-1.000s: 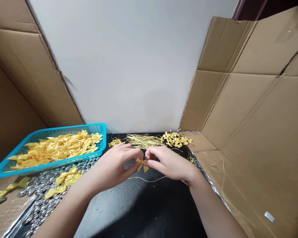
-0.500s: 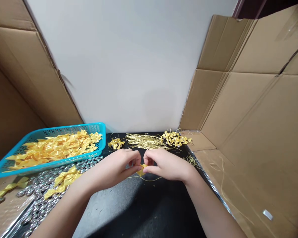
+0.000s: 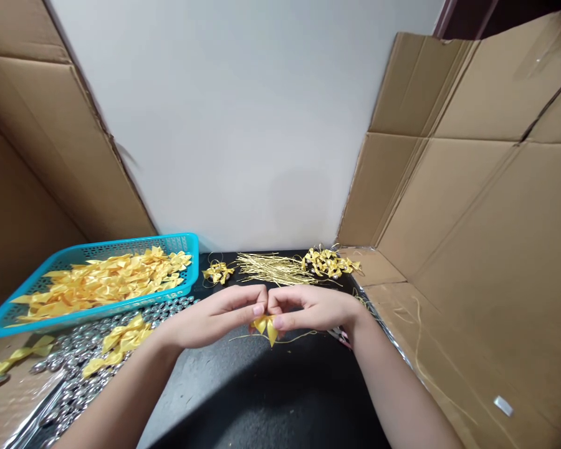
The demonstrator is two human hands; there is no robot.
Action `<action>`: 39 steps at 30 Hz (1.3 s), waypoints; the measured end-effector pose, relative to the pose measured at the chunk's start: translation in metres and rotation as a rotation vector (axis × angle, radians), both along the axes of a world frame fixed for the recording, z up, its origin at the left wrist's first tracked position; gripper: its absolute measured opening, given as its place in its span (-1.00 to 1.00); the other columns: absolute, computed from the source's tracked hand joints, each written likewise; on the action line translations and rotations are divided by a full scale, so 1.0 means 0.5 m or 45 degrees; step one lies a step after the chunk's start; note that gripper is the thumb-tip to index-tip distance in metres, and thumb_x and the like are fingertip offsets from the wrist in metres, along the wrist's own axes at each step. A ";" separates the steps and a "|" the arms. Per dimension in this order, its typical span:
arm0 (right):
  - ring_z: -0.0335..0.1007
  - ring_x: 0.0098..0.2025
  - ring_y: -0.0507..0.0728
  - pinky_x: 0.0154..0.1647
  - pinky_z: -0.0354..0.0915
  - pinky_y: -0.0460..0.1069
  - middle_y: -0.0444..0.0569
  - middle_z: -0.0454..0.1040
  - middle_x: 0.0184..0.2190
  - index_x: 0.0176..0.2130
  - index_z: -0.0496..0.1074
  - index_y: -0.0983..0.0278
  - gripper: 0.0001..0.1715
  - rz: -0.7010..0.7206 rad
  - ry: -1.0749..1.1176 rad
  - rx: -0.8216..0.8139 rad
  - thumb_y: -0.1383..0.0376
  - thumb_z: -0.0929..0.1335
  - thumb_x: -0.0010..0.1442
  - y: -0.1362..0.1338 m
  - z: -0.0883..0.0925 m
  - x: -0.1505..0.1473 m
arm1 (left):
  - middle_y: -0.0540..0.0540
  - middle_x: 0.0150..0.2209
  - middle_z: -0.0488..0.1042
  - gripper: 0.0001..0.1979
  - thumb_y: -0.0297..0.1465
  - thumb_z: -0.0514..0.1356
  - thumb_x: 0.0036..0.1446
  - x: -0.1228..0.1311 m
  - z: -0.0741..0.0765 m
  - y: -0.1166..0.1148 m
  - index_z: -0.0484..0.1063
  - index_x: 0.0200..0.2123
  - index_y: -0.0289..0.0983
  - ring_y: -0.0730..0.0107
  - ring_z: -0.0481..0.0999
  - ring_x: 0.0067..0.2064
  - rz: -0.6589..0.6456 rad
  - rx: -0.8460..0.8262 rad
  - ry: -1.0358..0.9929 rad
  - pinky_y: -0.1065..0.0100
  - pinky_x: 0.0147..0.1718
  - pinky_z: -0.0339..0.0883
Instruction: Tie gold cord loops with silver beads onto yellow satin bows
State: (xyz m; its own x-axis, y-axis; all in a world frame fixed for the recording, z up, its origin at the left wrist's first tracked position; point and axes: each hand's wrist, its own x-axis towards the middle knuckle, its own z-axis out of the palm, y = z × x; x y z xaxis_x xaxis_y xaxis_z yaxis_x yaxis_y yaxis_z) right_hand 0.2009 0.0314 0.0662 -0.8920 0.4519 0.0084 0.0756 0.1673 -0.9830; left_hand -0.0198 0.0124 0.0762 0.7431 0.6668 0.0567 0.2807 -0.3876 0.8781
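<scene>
So it's a plain pale grey wall (image 3: 243, 125) filling the upper middle, boxed in by creased brown cardboard (image 3: 51, 112) on the left and more cardboard panels (image 3: 495, 212) on the right. Dark maroon strip (image 3: 467, 19) up top right. Black tabletop (image 3: 280, 386) at bottom centre, half lit, half in shadow.

Hands (image 3: 217, 315) (image 3: 315, 308) close together, fingertips (image 3: 258, 310) apparently pinched
</scene>
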 end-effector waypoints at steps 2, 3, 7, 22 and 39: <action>0.31 -0.34 -0.01 -0.20 0.29 -0.06 -0.19 0.28 -0.40 -0.37 0.21 0.23 -0.80 0.000 0.038 -0.046 0.36 0.35 0.23 0.003 -0.004 -0.001 | -0.04 -0.33 0.45 -0.67 -0.13 0.02 0.33 0.000 -0.007 0.004 0.23 -0.40 -0.21 0.33 0.38 -0.28 0.012 0.002 -0.018 0.34 -0.27 0.29; 0.31 -0.34 -0.01 -0.19 0.30 -0.06 -0.19 0.27 -0.40 -0.36 0.21 0.23 -0.79 -0.008 0.045 -0.058 0.36 0.36 0.23 0.004 -0.005 -0.001 | -0.05 -0.32 0.46 -0.68 -0.13 0.01 0.33 0.000 -0.010 0.006 0.24 -0.39 -0.21 0.32 0.38 -0.27 0.014 0.002 -0.030 0.33 -0.25 0.29; 0.31 -0.33 -0.01 -0.19 0.33 -0.04 -0.20 0.26 -0.40 -0.39 0.21 0.24 -0.76 -0.029 0.053 -0.082 0.34 0.38 0.21 0.008 -0.006 -0.003 | -0.05 -0.32 0.44 -0.68 -0.12 0.01 0.33 0.003 -0.018 0.011 0.25 -0.38 -0.20 0.30 0.37 -0.25 0.029 -0.017 -0.083 0.30 -0.22 0.31; 0.36 -0.19 0.04 -0.23 0.32 -0.05 -0.07 0.35 -0.24 -0.41 0.18 0.23 -0.77 -0.003 0.155 -0.036 0.35 0.33 0.25 0.006 -0.003 -0.002 | 0.02 -0.37 0.35 -0.63 -0.05 0.15 0.24 0.014 -0.043 0.015 0.18 -0.40 -0.20 0.37 0.31 -0.30 -0.022 -0.288 -0.348 0.35 -0.25 0.25; 0.24 -0.33 0.02 -0.24 0.22 -0.03 -0.18 0.29 -0.37 -0.34 0.22 0.22 -0.77 -0.533 0.082 0.369 0.30 0.40 0.15 -0.003 0.010 -0.001 | 0.01 -0.35 0.40 -0.90 -0.33 0.19 0.22 0.008 -0.033 0.022 0.37 -0.25 -0.24 0.40 0.37 -0.32 0.469 0.163 -0.396 0.40 -0.32 0.25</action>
State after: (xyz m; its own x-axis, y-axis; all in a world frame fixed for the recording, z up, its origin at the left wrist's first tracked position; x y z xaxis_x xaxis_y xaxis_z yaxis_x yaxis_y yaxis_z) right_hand 0.2002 0.0300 0.0714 -0.6289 0.7410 0.2353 0.1352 0.4023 -0.9055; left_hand -0.0161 0.0232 0.0595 0.3941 0.8551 0.3369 0.1518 -0.4221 0.8938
